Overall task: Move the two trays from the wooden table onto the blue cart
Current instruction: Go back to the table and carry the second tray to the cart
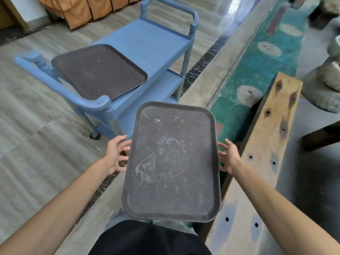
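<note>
A dark scuffed tray is held in the air in front of me, long side pointing away. My left hand grips its left edge and my right hand grips its right edge, fingers spread along the rim. A second dark tray lies on the top shelf of the blue cart, at the cart's near end, slightly tilted over the shelf's lip. The cart stands ahead and to the left of the held tray.
A wooden bench plank with dark knots and holes runs along my right. A long wooden beam and a green painted surface lie between plank and cart. Stone stools stand far right. Orange cloth hangs at the back.
</note>
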`<action>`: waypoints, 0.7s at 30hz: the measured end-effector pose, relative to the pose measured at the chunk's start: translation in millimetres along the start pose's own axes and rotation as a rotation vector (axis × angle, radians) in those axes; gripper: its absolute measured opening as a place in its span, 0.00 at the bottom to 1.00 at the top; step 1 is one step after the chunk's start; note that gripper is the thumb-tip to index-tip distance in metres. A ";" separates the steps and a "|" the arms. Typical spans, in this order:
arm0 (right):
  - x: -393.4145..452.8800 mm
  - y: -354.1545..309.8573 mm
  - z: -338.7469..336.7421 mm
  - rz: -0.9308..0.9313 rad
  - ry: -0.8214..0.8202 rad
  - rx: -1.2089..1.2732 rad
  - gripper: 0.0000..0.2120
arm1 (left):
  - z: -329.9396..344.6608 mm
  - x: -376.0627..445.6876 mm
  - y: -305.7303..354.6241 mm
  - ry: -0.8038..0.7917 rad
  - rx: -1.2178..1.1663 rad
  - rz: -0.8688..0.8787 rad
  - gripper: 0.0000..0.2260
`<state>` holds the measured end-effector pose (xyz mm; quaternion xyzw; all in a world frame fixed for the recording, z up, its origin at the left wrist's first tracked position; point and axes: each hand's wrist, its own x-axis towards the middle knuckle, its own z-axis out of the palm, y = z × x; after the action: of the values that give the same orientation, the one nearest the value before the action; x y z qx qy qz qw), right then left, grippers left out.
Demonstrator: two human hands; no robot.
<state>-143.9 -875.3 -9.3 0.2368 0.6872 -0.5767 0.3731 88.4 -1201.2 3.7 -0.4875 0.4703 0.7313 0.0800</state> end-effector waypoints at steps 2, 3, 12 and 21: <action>18.1 -31.4 -2.8 -0.017 -0.002 0.011 0.23 | 17.2 17.5 30.2 0.008 0.012 0.015 0.25; 26.1 -45.8 -2.4 -0.024 0.003 0.015 0.23 | 24.4 24.5 44.5 0.015 0.020 0.026 0.25; 114.4 -190.0 37.1 -0.097 -0.031 -0.008 0.22 | 58.3 99.2 179.5 0.026 -0.006 0.099 0.29; 210.8 -345.8 128.3 -0.136 -0.092 -0.190 0.21 | 61.3 185.6 312.1 0.077 -0.129 0.109 0.28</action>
<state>-502.9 -1098.8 30.7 0.1267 0.7353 -0.5432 0.3850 -225.3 -1387.7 52.9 -0.4930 0.4507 0.7442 -0.0096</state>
